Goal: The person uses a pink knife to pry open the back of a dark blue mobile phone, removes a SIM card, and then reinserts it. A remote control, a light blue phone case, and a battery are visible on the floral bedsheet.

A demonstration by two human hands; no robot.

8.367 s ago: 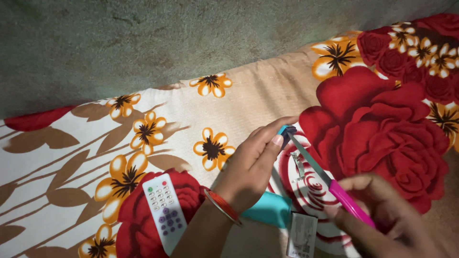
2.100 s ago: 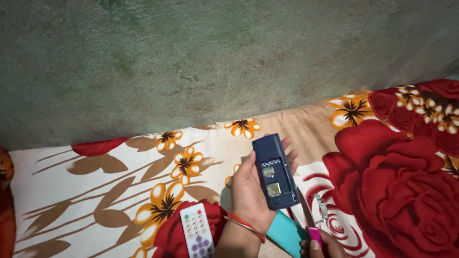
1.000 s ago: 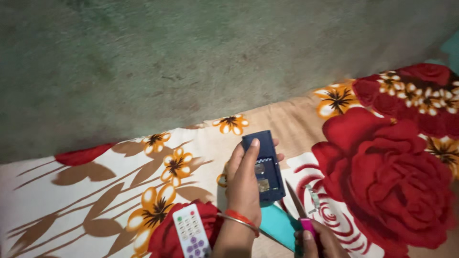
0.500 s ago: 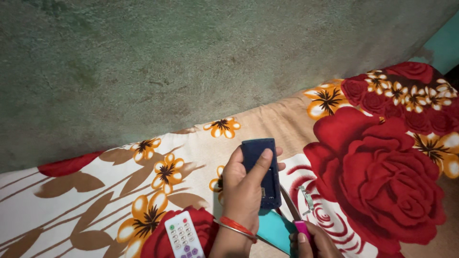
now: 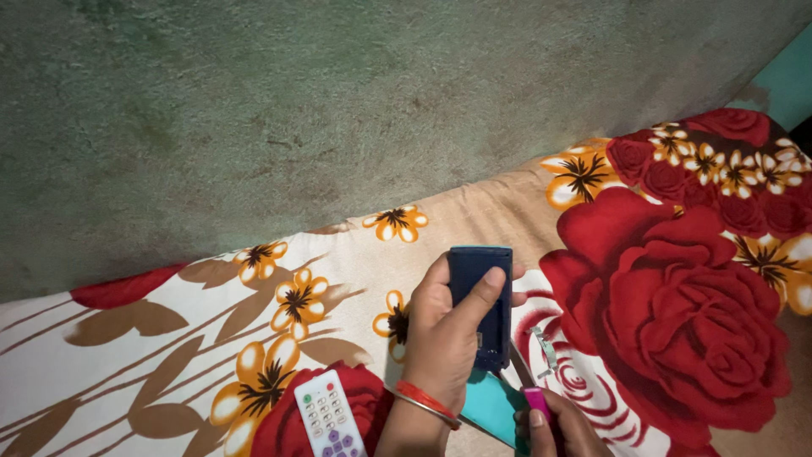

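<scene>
My left hand (image 5: 447,338) grips a small dark blue device (image 5: 480,303), upright, thumb pressed across its face. A red and silver bangle circles that wrist. My right hand (image 5: 554,427) shows only at the bottom edge, fingers closed on a pink-handled tool (image 5: 536,401) whose thin metal shaft reaches up to the device's lower end. A turquoise flat piece (image 5: 489,406) lies on the sheet just under both hands. A small silver metal part (image 5: 544,349) rests on the sheet right of the device.
A white remote control (image 5: 328,415) with coloured buttons lies on the floral bedsheet (image 5: 677,296) left of my wrist. A rough grey-green wall (image 5: 338,110) rises behind the bed. A teal surface (image 5: 791,80) shows at the far right.
My left hand lifted the blue device off the sheet, then turned and lowered it. My right hand, once holding the tool across the sheet, now sits low at the frame's bottom edge.
</scene>
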